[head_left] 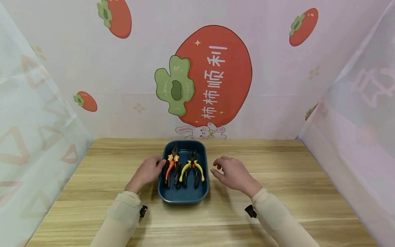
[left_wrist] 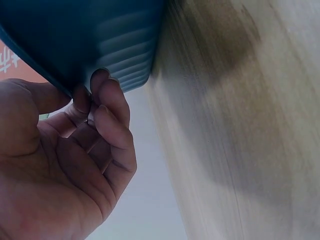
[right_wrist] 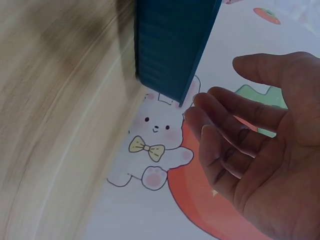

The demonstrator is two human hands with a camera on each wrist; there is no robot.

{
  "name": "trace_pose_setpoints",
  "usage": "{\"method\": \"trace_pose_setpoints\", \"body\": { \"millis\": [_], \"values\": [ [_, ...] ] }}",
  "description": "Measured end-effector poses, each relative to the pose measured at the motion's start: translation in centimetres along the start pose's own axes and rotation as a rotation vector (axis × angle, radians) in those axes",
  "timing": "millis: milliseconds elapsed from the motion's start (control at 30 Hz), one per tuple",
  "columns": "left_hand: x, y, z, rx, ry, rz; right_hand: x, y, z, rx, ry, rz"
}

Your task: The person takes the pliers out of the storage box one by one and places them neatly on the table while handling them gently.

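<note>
The tray (head_left: pixel 183 201) stands on the counter (head_left: pixel 265 168) between the two hands, its long sides running away from the person.

The left hand (head_left: pixel 150 169) is at the tray's left side. Its thumb (head_left: pixel 162 163) lies over the rim, and the fingers (left_wrist: pixel 119 129) are bent in against the outside wall just under it, so the rim is pinched between them. The left wrist view shows the fingertips close up to the ribbed wall, with little gap left to the thumb.

The right hand (head_left: pixel 232 172) is on the other side, near the tray but apart from it. Its fingers are loosely curled, the thumb stands well off from them, and they have hold of nothing. The right wrist view shows the fingertips turned towards the tray, with a gap between.

Inside the tray lie the orange pliers (head_left: pixel 171 166) on the left and the yellow pliers (head_left: pixel 187 166) on the right, both with their heads at the far end and their handles spread towards the person. The orange pliers are the nearer to the left thumb, just beside the rim it holds; whether it touches their handle cannot be told. The right hand's fingers are clear of the yellow pliers, with the tray's right wall between.
</note>
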State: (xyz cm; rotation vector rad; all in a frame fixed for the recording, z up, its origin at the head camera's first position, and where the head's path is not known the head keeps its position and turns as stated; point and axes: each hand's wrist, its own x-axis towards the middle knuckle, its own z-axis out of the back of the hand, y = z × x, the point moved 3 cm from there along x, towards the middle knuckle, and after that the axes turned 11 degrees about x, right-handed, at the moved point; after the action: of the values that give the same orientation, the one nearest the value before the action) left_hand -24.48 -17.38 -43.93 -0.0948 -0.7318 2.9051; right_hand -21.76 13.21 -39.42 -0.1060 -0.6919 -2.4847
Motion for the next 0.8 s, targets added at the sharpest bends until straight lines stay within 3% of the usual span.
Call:
{"method": "trace_pose_setpoints", "body": {
  "millis": [367,800],
  "values": [
    [-0.1,-0.1,-0.1,-0.006,-0.005,0.000,1.0,1.7,-0.1,0.012,0.035,-0.008],
    [-0.2,0.0,-0.2,-0.076,-0.002,-0.016,2.3,2.8,-0.6,0.049,0.046,-0.005]
  ]
}}
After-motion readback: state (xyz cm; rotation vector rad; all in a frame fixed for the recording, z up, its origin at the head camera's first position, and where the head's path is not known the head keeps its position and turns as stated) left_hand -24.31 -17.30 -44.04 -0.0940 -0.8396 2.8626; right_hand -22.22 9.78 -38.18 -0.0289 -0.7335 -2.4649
